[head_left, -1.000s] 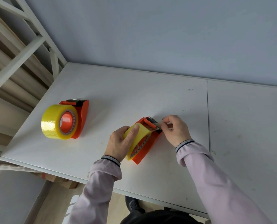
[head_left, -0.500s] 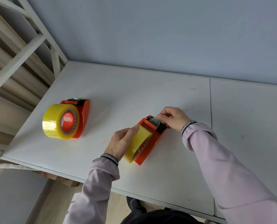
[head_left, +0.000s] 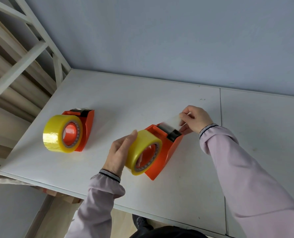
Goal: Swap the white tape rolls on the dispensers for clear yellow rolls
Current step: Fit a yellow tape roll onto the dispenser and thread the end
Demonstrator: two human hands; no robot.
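Observation:
Two orange dispensers stand on the white table [head_left: 142, 100], each carrying a clear yellow roll. The left dispenser [head_left: 88, 127] with its yellow roll [head_left: 57, 134] stands alone near the table's left edge. My left hand [head_left: 120, 152] grips the yellow roll [head_left: 141, 148] mounted on the right dispenser [head_left: 167, 157]. My right hand [head_left: 196, 119] pinches the free end of the clear tape strip [head_left: 173, 121], stretched up and away from the cutter end of that dispenser. No white roll is in view.
A grey-blue wall rises behind the table. A white wooden frame [head_left: 31, 48] stands off the table's left end. A seam [head_left: 221, 134] splits the tabletop on the right. The table's front edge runs close to my body.
My right hand has moved up and to the right from the cutter, drawing out a strip of clear tape. My left hand stays on the roll. The left dispenser has not moved.

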